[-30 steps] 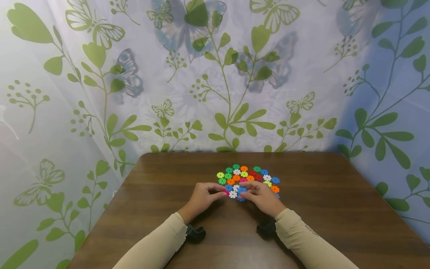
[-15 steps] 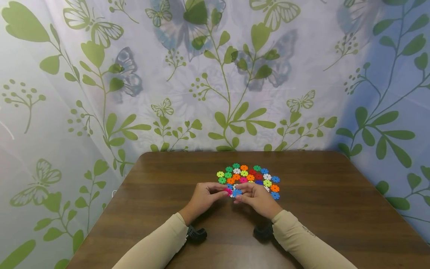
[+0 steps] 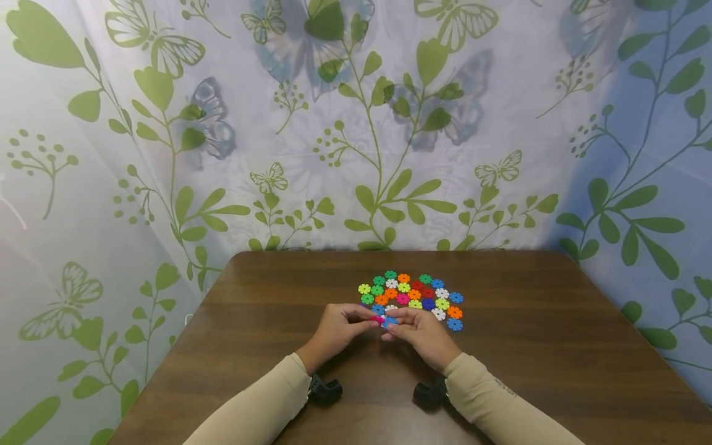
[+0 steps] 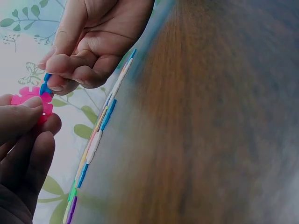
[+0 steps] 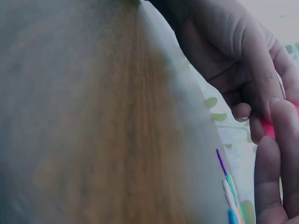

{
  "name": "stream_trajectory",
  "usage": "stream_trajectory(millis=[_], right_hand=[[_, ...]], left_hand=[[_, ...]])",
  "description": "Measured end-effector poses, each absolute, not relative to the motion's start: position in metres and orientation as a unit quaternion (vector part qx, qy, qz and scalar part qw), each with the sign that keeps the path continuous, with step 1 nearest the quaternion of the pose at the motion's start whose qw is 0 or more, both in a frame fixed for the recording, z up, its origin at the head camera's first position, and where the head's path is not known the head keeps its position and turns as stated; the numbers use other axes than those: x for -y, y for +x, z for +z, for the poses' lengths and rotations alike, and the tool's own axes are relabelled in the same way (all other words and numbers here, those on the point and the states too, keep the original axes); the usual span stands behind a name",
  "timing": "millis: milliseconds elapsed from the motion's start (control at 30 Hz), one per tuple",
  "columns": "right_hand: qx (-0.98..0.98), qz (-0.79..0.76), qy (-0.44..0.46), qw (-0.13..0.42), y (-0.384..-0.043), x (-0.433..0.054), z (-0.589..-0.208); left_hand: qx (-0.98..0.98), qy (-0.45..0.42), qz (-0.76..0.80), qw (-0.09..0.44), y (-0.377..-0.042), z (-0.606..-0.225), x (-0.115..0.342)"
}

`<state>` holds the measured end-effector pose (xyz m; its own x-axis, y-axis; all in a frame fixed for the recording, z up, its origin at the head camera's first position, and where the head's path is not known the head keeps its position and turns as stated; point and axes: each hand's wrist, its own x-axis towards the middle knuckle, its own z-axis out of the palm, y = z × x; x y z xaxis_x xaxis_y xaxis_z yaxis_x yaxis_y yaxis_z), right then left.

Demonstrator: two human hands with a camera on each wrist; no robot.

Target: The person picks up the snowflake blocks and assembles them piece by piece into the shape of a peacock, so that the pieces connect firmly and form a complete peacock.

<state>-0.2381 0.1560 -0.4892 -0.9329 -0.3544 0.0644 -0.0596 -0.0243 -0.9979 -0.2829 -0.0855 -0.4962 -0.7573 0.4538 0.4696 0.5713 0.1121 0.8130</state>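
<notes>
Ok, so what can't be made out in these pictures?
Right wrist view: most of the pink piece, hidden by fingers.
Left wrist view: the full shape of the blue piece, covered by the right hand; faces of other pieces, seen edge-on.
Head view: mark on the right sleeve, too small.

Pink notched disc (image 4: 28, 93) and blue notched disc (image 4: 45, 87) partly covered by left hand (image 3: 340, 327) and right hand (image 3: 427, 334); whether they interlock, I can't tell. White disc (image 3: 392, 307) beyond hands partly hidden. Lettering (image 3: 506, 387) on right sleeve (image 3: 478, 374) too small for me to read. Left wrist view cuts left hand at edge. Tabletop (image 4: 210, 121) blurred in both wrist views.
</notes>
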Motion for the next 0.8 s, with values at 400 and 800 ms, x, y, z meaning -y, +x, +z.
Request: stream_trajectory(millis=[400, 800], right_hand=[[-0.684, -0.710, -0.140, 0.087, -0.2348, -0.1520, -0.4917], [-0.691, -0.701, -0.151, 0.087, -0.2374, -0.1521, -0.4927]], left_hand=[[0.743, -0.326, -0.583, 0.043, -0.2795, -0.4956, 0.0805], [0.737, -0.314, -0.597, 0.044, -0.2768, -0.4959, 0.0775]])
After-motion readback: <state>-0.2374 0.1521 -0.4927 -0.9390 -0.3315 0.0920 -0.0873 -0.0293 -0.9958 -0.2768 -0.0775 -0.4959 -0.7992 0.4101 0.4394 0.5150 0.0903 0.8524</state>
